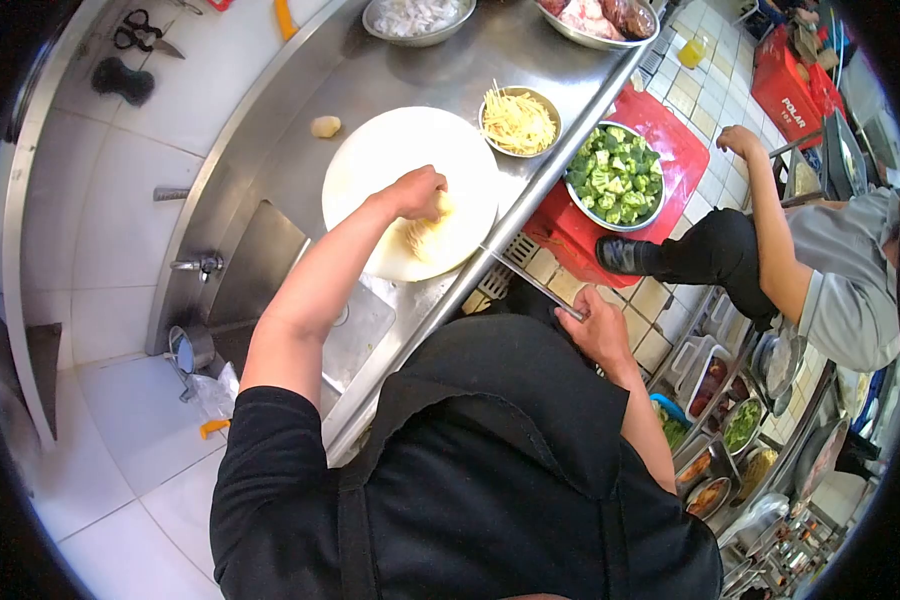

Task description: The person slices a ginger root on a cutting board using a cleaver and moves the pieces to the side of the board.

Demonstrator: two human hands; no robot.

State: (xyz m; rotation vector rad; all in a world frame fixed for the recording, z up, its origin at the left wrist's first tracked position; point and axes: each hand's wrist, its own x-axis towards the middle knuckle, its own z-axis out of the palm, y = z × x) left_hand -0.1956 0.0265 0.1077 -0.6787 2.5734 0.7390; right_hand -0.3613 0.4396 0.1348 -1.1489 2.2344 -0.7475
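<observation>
My left hand (417, 192) is over the round white cutting board (370, 160), its fingers curled around pale yellow potato shreds (428, 236) that lie partly under it. Low at the counter's edge, my right hand (602, 325) grips the end of a long thin metal knife (532, 280), seen nearly edge-on and pointing toward the board. A peeled potato piece (325, 126) rests on the steel counter beside the board. A metal bowl of yellow shreds (519, 122) stands on the board's other side.
Along the counter are a sink (270, 235), a tap (202, 264), a bowl of white pieces (417, 18) and a bowl of meat (600, 20). Chopped green vegetables (616, 175) sit in a bowl on a red stand (670, 130). A co-worker (835, 260) sits nearby, one foot against the stand.
</observation>
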